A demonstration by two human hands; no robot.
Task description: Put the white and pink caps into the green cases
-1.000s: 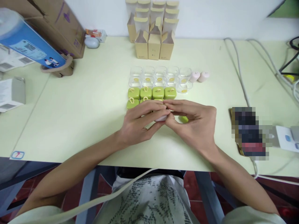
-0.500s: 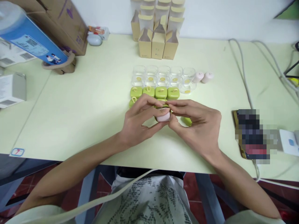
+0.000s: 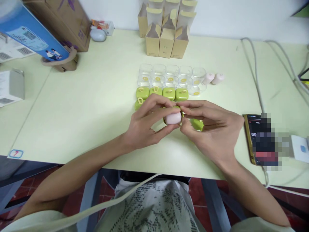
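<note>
Between my two hands is a small rounded pale pink case (image 3: 173, 118), with a green cover (image 3: 177, 108) fitted around its edges. My left hand (image 3: 146, 127) is closed on its left side, one finger lying along the upper edge and another supporting it underneath. On the other side, the fingertips and thumb of my right hand (image 3: 212, 125) pinch the cover's rim. Just beyond lies a row of glossy green cases (image 3: 168, 94) with pale yellow loops, partly hidden by my left hand. Another green piece (image 3: 197, 124) shows beneath my right hand.
Clear plastic shells (image 3: 159, 75) with yellow marks stand behind the green row, beside two pale pink rounded pieces (image 3: 219, 78). Open cardboard boxes (image 3: 166, 42) stand at the wall. A phone (image 3: 251, 138) and cables (image 3: 256, 74) lie right; a blue cylinder (image 3: 31, 35) leans left.
My left finger has moved from across the pink case's face up to its upper edge, so more pink shows. Both hands keep hold. The whole view has shifted slightly.
</note>
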